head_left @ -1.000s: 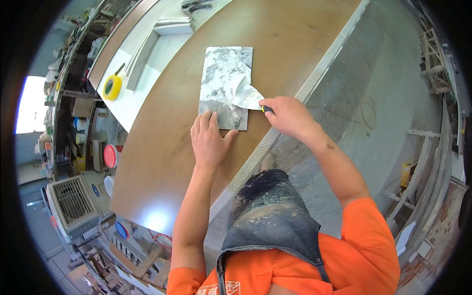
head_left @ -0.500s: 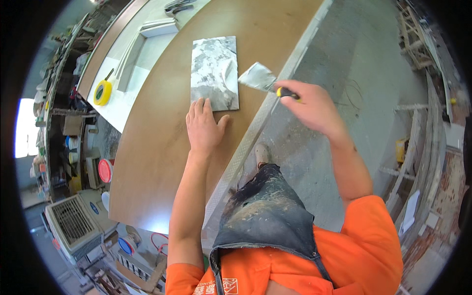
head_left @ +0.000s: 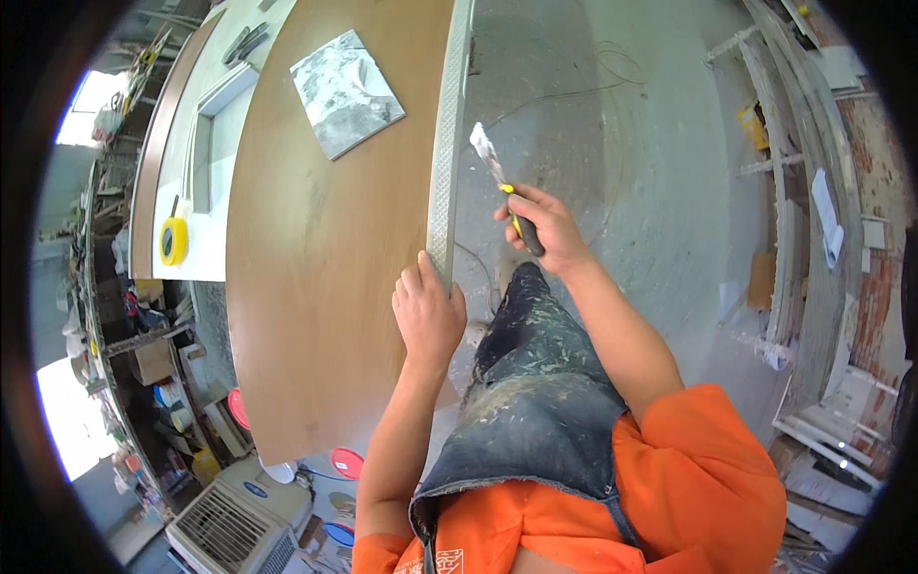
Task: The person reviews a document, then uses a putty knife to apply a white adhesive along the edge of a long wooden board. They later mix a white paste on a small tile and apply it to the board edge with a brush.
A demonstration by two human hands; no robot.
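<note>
My right hand (head_left: pixel 550 230) is closed round the black and yellow handle of a putty knife (head_left: pixel 493 161), held over the floor right of the table. White paste coats its tilted blade. My left hand (head_left: pixel 427 316) lies on the right edge of the brown tabletop (head_left: pixel 316 268), touching the patterned edge strip (head_left: pixel 446 143). It holds nothing; its fingers are stretched forward with the thumb at the edge. Farther up the tabletop rests a rectangular board (head_left: pixel 346 94), marbled grey and white and turned at an angle, with a ridge of paste on it. Neither hand touches it.
Left of the tabletop, a white surface carries a yellow tape roll (head_left: pixel 173 241) and a white frame-like piece (head_left: pixel 215 134). An air cooler (head_left: pixel 225 524) and a red-lidded bucket (head_left: pixel 346 463) stand at lower left. A cable (head_left: pixel 564 94) lies on the floor; wooden racks (head_left: pixel 784 182) line the right.
My left hand has left the marbled board for the table edge. My right hand has drawn the putty knife away from the board and turned its blade upward. The view has shifted.
</note>
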